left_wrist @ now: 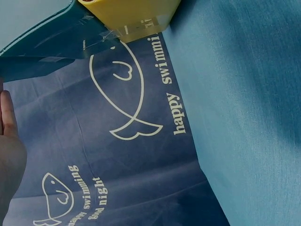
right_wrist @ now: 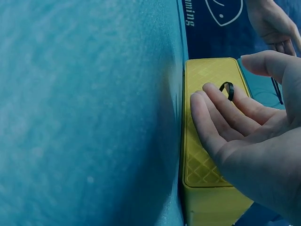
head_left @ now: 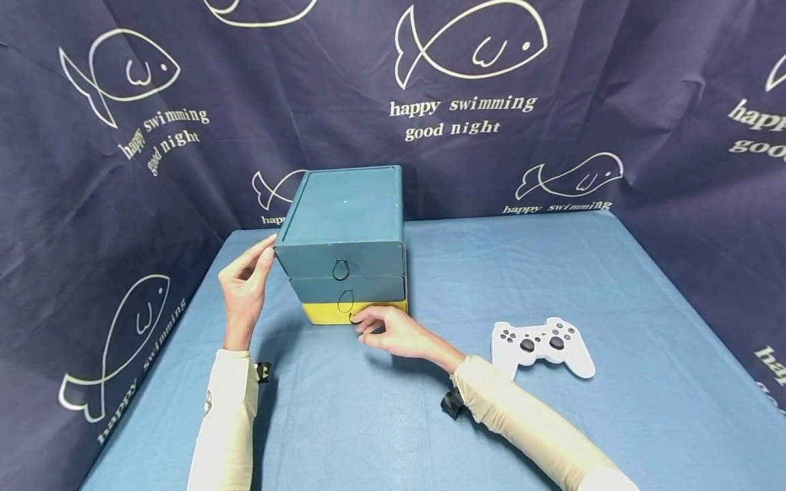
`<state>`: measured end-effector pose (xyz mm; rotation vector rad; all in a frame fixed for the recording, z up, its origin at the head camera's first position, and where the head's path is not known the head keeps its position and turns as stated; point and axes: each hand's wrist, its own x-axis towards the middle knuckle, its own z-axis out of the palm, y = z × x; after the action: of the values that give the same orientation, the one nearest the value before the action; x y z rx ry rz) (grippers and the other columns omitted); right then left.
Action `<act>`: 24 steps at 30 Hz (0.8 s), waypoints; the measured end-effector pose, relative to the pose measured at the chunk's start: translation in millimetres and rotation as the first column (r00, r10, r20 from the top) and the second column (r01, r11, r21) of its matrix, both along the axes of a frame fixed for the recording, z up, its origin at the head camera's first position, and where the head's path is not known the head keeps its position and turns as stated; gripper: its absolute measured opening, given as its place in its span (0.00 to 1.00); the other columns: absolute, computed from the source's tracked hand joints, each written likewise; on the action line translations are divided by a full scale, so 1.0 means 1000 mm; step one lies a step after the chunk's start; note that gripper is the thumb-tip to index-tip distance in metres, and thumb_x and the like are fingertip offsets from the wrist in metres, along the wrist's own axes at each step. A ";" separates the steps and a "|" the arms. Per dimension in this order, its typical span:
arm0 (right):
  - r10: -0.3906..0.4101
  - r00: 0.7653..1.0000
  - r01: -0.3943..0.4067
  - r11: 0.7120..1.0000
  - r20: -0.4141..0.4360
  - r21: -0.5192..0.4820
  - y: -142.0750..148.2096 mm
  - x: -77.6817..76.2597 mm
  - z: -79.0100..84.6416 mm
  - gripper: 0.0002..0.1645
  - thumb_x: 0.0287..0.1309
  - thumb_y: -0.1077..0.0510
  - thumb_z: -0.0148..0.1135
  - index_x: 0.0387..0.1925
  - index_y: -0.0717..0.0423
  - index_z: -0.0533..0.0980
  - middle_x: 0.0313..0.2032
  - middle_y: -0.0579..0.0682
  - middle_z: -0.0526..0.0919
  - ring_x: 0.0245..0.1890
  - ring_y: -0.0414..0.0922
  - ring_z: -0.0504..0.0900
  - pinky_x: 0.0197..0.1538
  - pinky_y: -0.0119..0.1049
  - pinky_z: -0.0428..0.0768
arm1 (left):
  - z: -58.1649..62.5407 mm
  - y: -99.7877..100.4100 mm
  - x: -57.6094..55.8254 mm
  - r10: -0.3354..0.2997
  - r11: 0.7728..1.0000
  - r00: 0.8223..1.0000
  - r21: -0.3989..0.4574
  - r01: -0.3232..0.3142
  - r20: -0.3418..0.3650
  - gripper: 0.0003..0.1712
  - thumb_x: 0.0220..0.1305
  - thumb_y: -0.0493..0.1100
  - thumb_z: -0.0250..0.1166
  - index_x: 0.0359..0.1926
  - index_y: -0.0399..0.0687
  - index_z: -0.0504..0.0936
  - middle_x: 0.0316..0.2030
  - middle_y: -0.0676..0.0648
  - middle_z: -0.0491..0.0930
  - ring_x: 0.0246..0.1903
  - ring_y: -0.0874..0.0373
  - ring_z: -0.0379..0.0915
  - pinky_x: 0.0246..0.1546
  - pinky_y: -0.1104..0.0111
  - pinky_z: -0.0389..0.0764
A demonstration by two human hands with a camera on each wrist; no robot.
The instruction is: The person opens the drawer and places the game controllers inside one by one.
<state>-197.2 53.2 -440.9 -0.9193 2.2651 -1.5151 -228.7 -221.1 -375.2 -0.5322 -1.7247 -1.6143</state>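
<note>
A drawer cabinet (head_left: 344,204) stands on the table, with two teal drawers above a yellow drawer (head_left: 325,314). Each front carries a thin black loop. My left hand (head_left: 242,293) rests its fingertips at the cabinet's upper left front corner; in the left wrist view, fingers (left_wrist: 8,113) look fairly straight. Low at the yellow front is my right hand (head_left: 393,332), palm up in the right wrist view, thumb apart from lightly bent fingers. The yellow drawer's black loop (right_wrist: 230,91) lies against its index fingertip; whether the finger passes through it I cannot tell.
A white game controller (head_left: 543,346) lies on the blue tablecloth (head_left: 467,273) right of the cabinet, close to my right forearm. Dark blue fabric (head_left: 454,157) printed with fish hangs behind the table and at both sides.
</note>
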 end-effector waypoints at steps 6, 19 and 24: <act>-0.008 1.000 0.008 1.000 -0.008 0.003 0.000 0.002 0.001 0.20 0.64 0.66 0.64 0.57 0.69 0.78 0.48 0.63 0.86 0.49 0.49 0.84 0.55 0.46 0.79 | 0.000 0.000 -0.001 -0.004 1.000 1.000 0.007 0.004 -0.003 0.14 0.70 0.28 0.65 0.54 0.29 0.85 0.37 0.53 0.89 0.27 0.68 0.74 0.32 0.75 0.70; 0.028 0.999 -0.028 1.000 -0.019 0.008 0.003 0.017 0.003 0.21 0.64 0.66 0.64 0.57 0.70 0.78 0.49 0.61 0.86 0.50 0.49 0.84 0.58 0.49 0.78 | 0.001 -0.001 0.000 0.004 1.000 1.000 -0.010 -0.004 0.010 0.13 0.71 0.28 0.64 0.54 0.30 0.86 0.38 0.54 0.89 0.27 0.69 0.75 0.33 0.75 0.71; 0.040 0.999 -0.039 0.999 -0.014 0.011 0.003 0.023 0.003 0.21 0.64 0.66 0.63 0.57 0.70 0.78 0.49 0.61 0.85 0.50 0.50 0.84 0.57 0.49 0.79 | 0.001 0.000 0.001 -0.007 1.000 1.000 -0.008 0.007 0.010 0.14 0.71 0.30 0.65 0.54 0.30 0.86 0.41 0.52 0.89 0.30 0.68 0.78 0.35 0.75 0.73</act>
<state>-173.7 56.6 -437.5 -0.9689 2.2486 -1.4837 -227.9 -221.6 -374.6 -0.5357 -1.7393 -1.6179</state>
